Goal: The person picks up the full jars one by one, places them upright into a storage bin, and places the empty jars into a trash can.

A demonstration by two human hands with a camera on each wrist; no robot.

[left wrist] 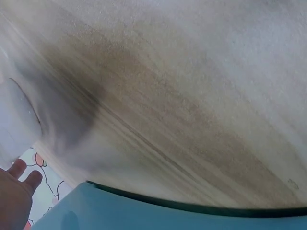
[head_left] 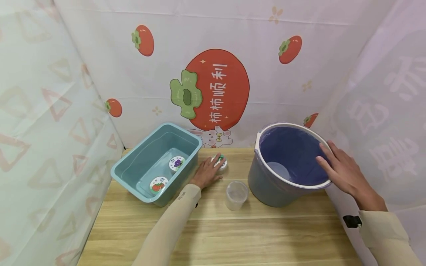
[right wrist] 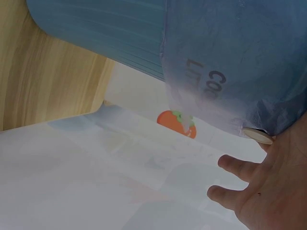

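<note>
My left hand (head_left: 207,173) reaches over a small round tub (head_left: 220,164) with a green-printed lid, its fingers spread across the top. In the left wrist view, two fingertips (left wrist: 31,180) show beyond the blue basin's edge. My right hand (head_left: 344,171) rests at the right rim of a lined bucket (head_left: 274,190), fingers fairly straight. In the right wrist view, two fingers (right wrist: 235,167) extend outside the bucket, beside a pale knob (right wrist: 257,136) on its rim; other fingers are partly hidden. A clear plastic cup (head_left: 237,194) stands between the left hand and the bucket.
A blue-green rectangular basin (head_left: 128,186) stands at the left and contains two round lidded tubs, one with a tomato lid (head_left: 158,185), one with a purple-printed lid (head_left: 176,163). Printed cloth walls (head_left: 259,88) enclose the wooden table (head_left: 219,236) at the back and sides.
</note>
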